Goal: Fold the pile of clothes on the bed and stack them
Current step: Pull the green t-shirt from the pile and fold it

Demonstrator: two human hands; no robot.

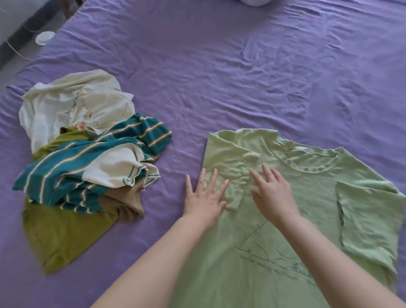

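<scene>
The light green cotton T-shirt (285, 219) runs off the bottom edge, so its hem is cut off, and its dark line print is too blurred to read. To its left, in the crumpled pile, the olive green garment (57, 237) and tan garment (129, 200) lie mostly hidden under the teal striped top (72, 167). Far beyond the T-shirt, a pale rounded object (254, 2) is cropped by the top edge.

sheet (219, 66) purple | t-shirt (307, 197) light green | striped top (72, 173) teal-cream | garment (61, 237) olive
</scene>
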